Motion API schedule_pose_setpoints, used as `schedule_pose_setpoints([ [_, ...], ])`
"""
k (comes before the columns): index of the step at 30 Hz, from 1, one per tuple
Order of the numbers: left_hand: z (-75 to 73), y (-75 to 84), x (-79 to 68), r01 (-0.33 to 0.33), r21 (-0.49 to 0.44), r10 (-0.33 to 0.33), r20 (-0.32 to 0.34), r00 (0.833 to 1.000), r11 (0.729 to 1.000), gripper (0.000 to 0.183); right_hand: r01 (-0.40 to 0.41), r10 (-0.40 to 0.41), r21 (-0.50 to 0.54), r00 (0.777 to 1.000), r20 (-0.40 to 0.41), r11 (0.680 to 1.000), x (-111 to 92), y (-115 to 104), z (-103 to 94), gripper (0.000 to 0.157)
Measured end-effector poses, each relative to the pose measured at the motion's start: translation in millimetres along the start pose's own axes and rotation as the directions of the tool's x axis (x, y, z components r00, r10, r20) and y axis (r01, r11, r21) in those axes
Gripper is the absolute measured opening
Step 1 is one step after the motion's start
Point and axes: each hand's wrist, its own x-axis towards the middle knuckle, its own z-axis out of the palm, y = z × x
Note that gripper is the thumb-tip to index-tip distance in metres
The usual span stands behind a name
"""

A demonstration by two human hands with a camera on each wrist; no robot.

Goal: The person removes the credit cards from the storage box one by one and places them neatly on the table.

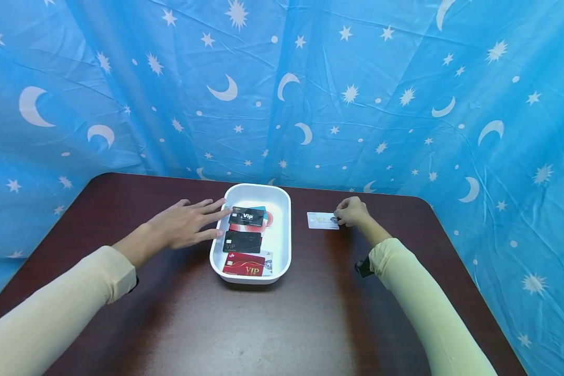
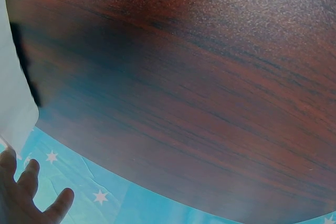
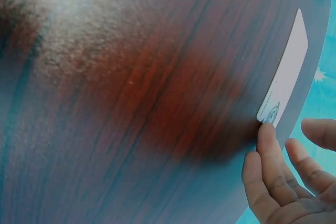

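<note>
My left hand reaches to the left rim of a white tray, fingers spread and straight, fingertips at the rim. In the left wrist view, part of that hand shows beside the tray's wall. Inside the tray lie a black VIP card, a dark grey VIP card and a red VIP card, with others partly hidden under them. To the right of the tray, my right hand pinches the right end of a white VIP card. The right wrist view shows fingertips at the card's end.
The tray and the white card are on a dark wooden table with rounded far corners. A blue curtain with moons and stars hangs behind it and along the sides. A black wrist device sits at the right cuff.
</note>
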Motion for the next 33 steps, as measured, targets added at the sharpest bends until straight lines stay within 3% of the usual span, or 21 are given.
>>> schedule_pose_setpoints([
  [10,2.2,-1.2,1.4,0.001,-0.003,-0.001,-0.005,1.000,1.000,0.069,-0.001,0.000,-0.015,1.000,-0.016,1.000,-7,-3,3.2,0.016],
  [17,1.7,-0.2,1.1,-0.008,-0.005,0.008,-0.008,1.000,1.000,0.069,0.005,-0.005,-0.022,1.000,-0.014,1.000,-5,-9,-4.7,0.017],
  [26,1.1,-0.2,-0.4,-0.006,0.001,0.006,-0.010,1.000,1.000,0.068,0.086,-0.095,0.097,0.992,0.084,0.991,-18,-52,-24.1,0.033],
  [33,0.5,0.2,-0.3,-0.009,0.005,0.009,-0.011,1.000,1.000,0.068,0.179,-0.200,0.148,0.969,0.145,0.973,-30,-90,-21.5,0.031],
])
